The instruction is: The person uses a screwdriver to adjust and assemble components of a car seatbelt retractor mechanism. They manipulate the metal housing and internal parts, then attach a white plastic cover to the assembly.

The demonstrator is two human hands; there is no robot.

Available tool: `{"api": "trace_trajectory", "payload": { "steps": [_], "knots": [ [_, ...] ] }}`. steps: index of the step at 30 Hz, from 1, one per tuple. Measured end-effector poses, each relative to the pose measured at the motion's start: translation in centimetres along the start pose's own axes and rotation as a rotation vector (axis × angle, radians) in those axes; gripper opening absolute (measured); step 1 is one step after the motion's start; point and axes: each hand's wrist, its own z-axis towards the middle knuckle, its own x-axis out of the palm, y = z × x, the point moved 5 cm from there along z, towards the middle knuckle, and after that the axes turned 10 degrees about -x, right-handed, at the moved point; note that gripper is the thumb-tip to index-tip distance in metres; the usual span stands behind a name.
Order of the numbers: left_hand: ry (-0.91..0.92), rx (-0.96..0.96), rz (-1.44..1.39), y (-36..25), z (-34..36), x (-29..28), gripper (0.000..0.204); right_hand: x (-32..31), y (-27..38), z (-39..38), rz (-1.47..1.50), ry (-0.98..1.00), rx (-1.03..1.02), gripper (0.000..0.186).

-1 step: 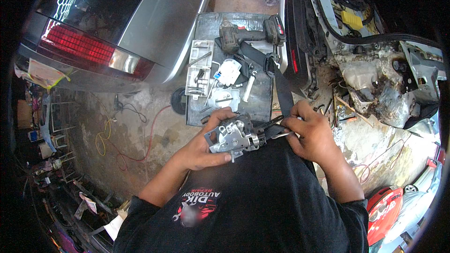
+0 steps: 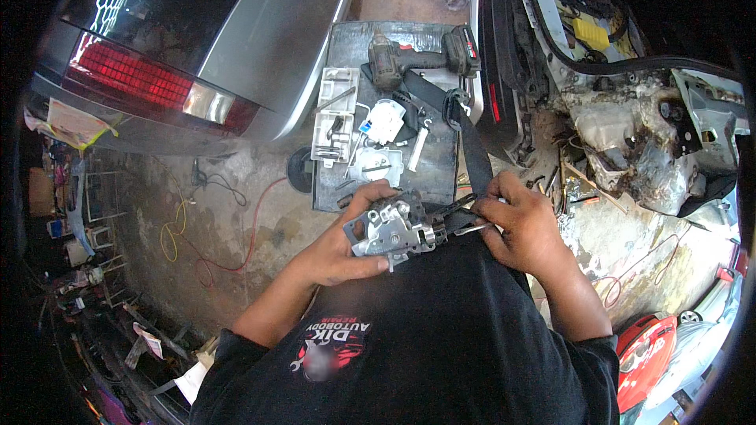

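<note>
My left hand (image 2: 340, 256) is closed round a bare metal seat belt retractor (image 2: 396, 230) in front of my chest, thumb along its lower edge. Black seat belt webbing (image 2: 475, 153) runs from the table down to my right hand (image 2: 520, 220). That hand pinches the webbing beside the retractor's right end. A thin bright metal piece (image 2: 471, 228) shows by its fingertips; I cannot tell what it is. Further up the webbing sits a dark belt fitting (image 2: 454, 106). On the table lie a white plastic cover (image 2: 383, 120) and a translucent one (image 2: 376, 165).
The black-topped table (image 2: 354, 39) holds a cordless impact driver (image 2: 390, 63), an opened grey tool case (image 2: 333, 138) and a wrench (image 2: 420, 148). A silver car with a red tail light (image 2: 130, 75) stands at left, a stripped car body (image 2: 622, 126) at right. A red cable (image 2: 250, 248) crosses the floor.
</note>
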Motion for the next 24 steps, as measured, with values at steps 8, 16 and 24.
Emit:
{"api": "trace_trajectory", "payload": {
  "steps": [8, 16, 24],
  "knots": [
    [0.024, -0.054, -0.130, 0.0, 0.1, 0.2, 0.111, -0.6, -0.8, -0.5, -0.010, -0.030, 0.019, 0.019],
    [-0.050, -0.087, -0.321, -0.4, 0.3, 0.6, 0.113, -1.0, -0.6, -0.3, -0.007, -0.034, 0.020, 0.022],
    [-0.069, 0.143, 0.099, 0.5, 0.5, -0.5, 0.125, -1.8, 2.3, 1.9, 0.085, -0.041, -0.051, 0.052]
  ]
}}
